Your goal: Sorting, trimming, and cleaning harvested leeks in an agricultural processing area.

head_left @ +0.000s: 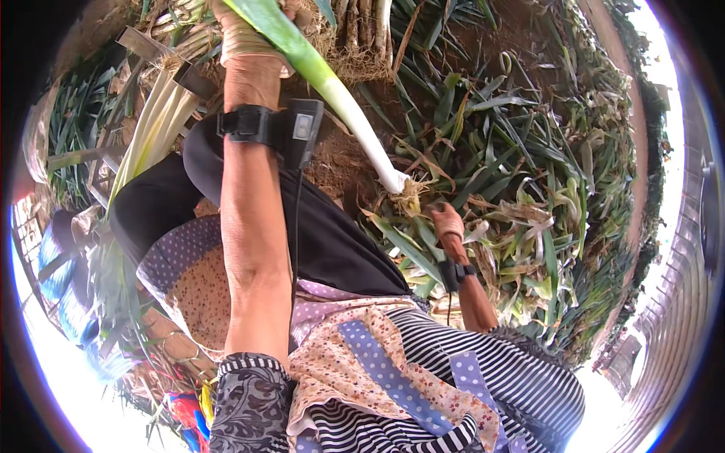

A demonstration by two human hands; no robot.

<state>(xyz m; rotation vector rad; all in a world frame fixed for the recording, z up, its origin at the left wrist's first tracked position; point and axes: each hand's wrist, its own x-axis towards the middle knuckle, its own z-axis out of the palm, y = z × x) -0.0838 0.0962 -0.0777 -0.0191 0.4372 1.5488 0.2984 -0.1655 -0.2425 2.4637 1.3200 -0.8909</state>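
Observation:
A leek [347,106] slants across the upper middle, its green top up by my left hand and its white shaft ending in a tuft of roots. My left hand [248,34], in a pale glove or wrap, is closed on the leek's green part; the frame's upper edge cuts off some of the fingers. Just below and right of the roots is my right hand [447,221], also partly wrapped. Its fingers are curled together close to the roots and loose leaves; what they pinch, if anything, is too small to tell.
Stripped leek leaves [498,143] lie heaped to the right. Leeks with pale shafts [158,121] lie at the left beside my knee. More rooted leek ends [366,34] sit at the top. A cable [296,226] hangs from the device on my left wrist.

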